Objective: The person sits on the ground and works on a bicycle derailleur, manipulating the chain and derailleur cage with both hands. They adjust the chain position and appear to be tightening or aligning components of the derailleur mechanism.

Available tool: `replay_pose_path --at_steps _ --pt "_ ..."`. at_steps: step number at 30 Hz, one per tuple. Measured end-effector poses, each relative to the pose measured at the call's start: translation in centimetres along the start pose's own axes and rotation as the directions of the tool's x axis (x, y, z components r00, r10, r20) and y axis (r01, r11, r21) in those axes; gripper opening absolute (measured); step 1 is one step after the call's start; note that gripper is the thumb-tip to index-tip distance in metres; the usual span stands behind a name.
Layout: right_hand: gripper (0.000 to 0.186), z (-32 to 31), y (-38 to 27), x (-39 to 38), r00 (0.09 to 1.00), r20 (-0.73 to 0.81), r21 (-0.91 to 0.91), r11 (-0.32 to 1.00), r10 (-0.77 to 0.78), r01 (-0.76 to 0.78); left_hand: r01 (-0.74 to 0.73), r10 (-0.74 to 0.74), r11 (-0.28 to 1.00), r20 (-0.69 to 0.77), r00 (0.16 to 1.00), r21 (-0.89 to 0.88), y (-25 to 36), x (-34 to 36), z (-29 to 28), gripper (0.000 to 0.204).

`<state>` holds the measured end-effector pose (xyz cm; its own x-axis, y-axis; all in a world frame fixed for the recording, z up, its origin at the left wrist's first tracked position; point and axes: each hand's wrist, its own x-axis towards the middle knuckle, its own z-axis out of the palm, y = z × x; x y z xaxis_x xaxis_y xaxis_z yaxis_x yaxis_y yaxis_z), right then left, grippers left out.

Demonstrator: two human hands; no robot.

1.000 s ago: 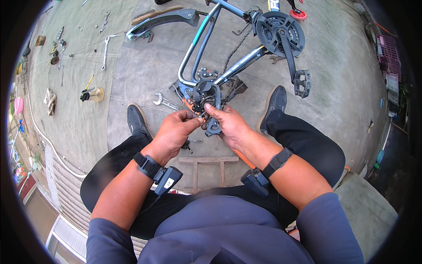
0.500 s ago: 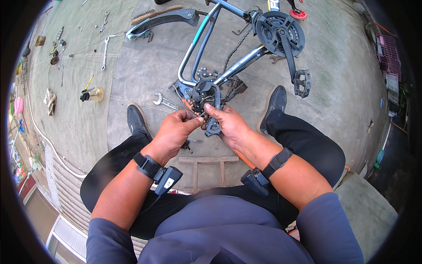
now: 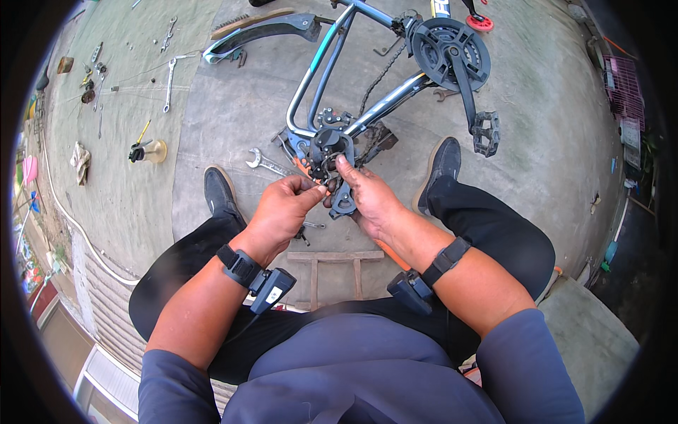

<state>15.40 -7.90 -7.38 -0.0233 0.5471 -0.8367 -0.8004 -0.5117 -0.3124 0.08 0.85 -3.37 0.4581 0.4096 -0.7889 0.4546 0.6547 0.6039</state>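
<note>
A blue-grey bicycle frame [image 3: 385, 106] lies on the ground before me, its rear end toward my hands. At that end sits a black rear derailleur [image 3: 344, 203]. My right hand [image 3: 374, 201] grips the derailleur from the right, thumb laid along its upper part and the other fingers mostly hidden behind it. From the left, my left hand [image 3: 284, 208] has thumb and forefinger pinched together beside the derailleur. Whatever lies between those fingertips is too small to make out. A chain [image 3: 381, 79] runs from the derailleur area up toward the crankset [image 3: 441, 53].
A large open-end wrench [image 3: 265, 163] lies just left of the derailleur. Behind my hands stands a low wooden frame [image 3: 335, 256]. Farther left are a combination wrench [image 3: 169, 86], a small bottle [image 3: 152, 151] and a rag [image 3: 80, 164]. A fender [image 3: 261, 39] and brush [image 3: 251, 21] lie beyond.
My right thumb has shifted slightly up and to the right on the derailleur. My left hand keeps almost the same place and pinch.
</note>
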Motion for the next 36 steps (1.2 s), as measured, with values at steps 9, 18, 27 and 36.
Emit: replay_pose_path --at_steps 9,18,27,36 --pt "0.042 0.0 -1.0 -0.5 0.999 -0.014 0.022 0.999 -0.031 0.032 -0.127 0.065 0.886 0.151 0.986 0.447 0.6 -0.8 -2.5 0.031" --pt "0.031 0.0 -1.7 -0.7 1.0 0.02 0.038 0.999 -0.02 0.019 -0.237 0.159 0.756 0.18 0.971 0.61 1.2 -1.2 -2.9 0.03" --pt "0.029 0.1 -1.3 -0.8 0.998 0.031 0.004 0.998 -0.057 0.057 -0.225 0.14 0.717 0.179 0.974 0.66 2.5 -0.4 -1.6 0.034" --pt "0.022 0.1 -1.0 -1.0 0.995 0.057 0.002 0.997 -0.077 0.077 -0.264 0.217 0.726 0.153 0.964 0.635 1.6 0.2 -1.4 0.029"
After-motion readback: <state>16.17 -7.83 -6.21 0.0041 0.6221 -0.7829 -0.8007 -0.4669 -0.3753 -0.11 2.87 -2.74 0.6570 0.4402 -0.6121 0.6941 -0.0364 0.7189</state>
